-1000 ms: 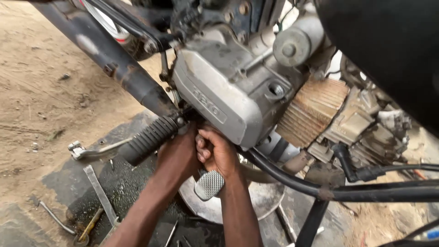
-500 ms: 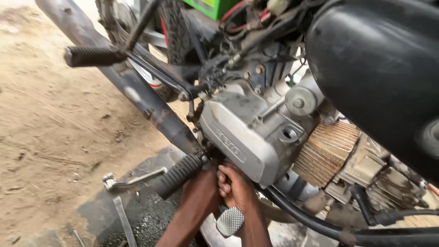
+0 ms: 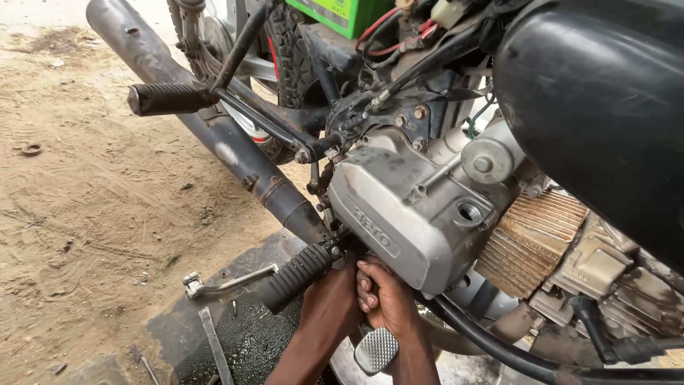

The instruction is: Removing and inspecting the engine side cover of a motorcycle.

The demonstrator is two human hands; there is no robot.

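The 2 hands sit close together under the silver engine cover [image 3: 410, 214] of the motorbike. The left hand [image 3: 329, 303] touches the inner end of the black rubber footrest [image 3: 296, 274]. The footrest's long side slants down toward the lower left. The right hand [image 3: 388, 299] is curled shut, but what it grips is hidden. A metal pedal [image 3: 375, 351] sits just below.

Bright, even daylight w/ soft shadows – darkest under the engine cover [image 3: 406, 214] where both hands sit. Mild glare on the black tank [image 3: 598, 107] and exhaust pipe [image 3: 214, 128]. Sharp focus mostly – slight softness at the frame edges.
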